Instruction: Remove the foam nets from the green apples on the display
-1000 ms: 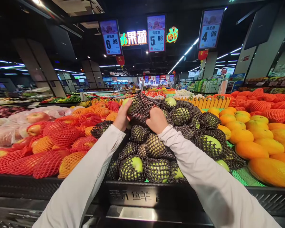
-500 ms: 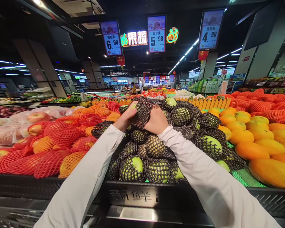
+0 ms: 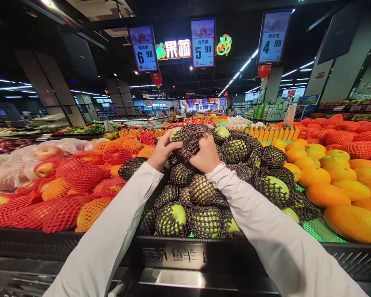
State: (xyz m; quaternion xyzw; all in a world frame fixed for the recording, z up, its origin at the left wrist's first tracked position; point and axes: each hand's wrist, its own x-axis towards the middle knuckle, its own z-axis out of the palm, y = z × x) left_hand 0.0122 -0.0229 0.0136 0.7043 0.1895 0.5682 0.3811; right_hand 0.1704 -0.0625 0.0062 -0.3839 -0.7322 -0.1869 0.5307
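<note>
My left hand [image 3: 163, 152] is wrapped around a green apple [image 3: 174, 133], whose bare skin shows beside the thumb. A black foam net sleeve [image 3: 190, 140] covers the apple's right side and stretches across to my right hand [image 3: 206, 153]. The right hand is closed on the sleeve's other end, its fingertips partly hidden by the mesh. Both hands are just above a pile of green apples in black nets [image 3: 203, 189], several with bare green skin showing.
A black crate [image 3: 185, 255] holds the pile. Apples in red and orange nets [image 3: 84, 173] lie to the left, and oranges [image 3: 326, 194] to the right. A low yellow picket fence [image 3: 273, 134] runs behind. Price screens [image 3: 203, 43] hang overhead.
The net sleeve now spreads wider and flatter between my hands, showing more of the apple at the left. My left hand's fingers and thumb have parted more around it.
</note>
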